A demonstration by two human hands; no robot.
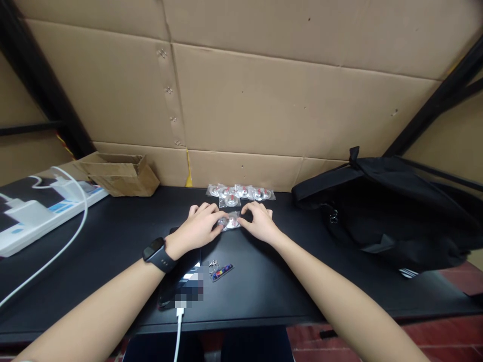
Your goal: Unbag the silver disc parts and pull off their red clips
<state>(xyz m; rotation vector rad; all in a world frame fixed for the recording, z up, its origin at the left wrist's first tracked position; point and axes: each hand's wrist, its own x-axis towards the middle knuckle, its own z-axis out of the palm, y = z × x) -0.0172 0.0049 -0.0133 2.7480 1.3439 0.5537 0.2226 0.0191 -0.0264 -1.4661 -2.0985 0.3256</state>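
Both my hands rest on a black table [113, 236] and pinch one small clear plastic packet [231, 221] with a round metal piece inside. My left hand [199, 226], with a black smartwatch on its wrist, grips the packet's left edge. My right hand [259, 222] grips its right edge. Just behind the packet lies a row of several similar packets [241, 192] near the cardboard wall, and one more [229, 201] sits in front of that row.
A keychain with a small tag [221, 270] and a phone with a white cable [180, 289] lie near my left forearm. A black bag [392, 211] fills the right side. A white power strip [33, 216] and a cardboard box [121, 174] stand at the left.
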